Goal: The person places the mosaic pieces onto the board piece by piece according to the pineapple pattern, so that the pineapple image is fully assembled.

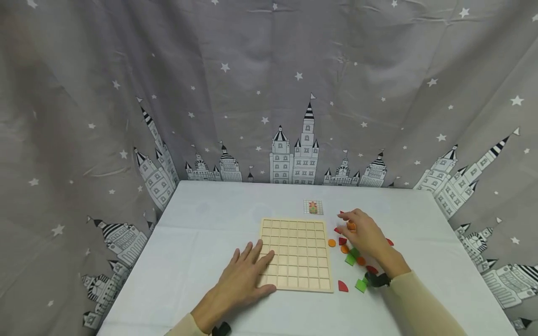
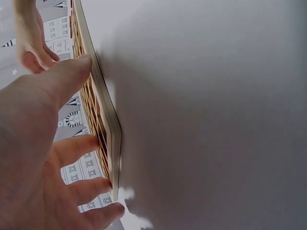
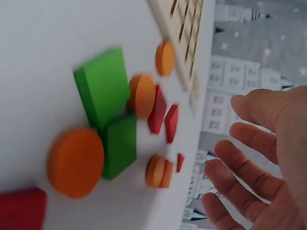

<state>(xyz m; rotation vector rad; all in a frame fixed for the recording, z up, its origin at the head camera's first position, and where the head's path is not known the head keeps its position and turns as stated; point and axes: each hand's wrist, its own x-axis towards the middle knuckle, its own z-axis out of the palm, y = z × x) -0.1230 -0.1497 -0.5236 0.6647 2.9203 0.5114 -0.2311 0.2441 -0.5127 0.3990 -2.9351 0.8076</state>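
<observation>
A wooden grid board lies flat on the white table. My left hand rests on its left edge with fingers spread; in the left wrist view the thumb and fingertips touch the board's rim. Over the loose pieces to the right of the board hovers my right hand, its fingers slightly bent and nothing between them in the right wrist view. Beneath it lie orange discs, green squares and red quarter-circle pieces.
A small picture card with a gridded pattern lies behind the board. A red quarter-circle and a green square lie nearer the front. Behind the table hangs a grey curtain with castles and stars.
</observation>
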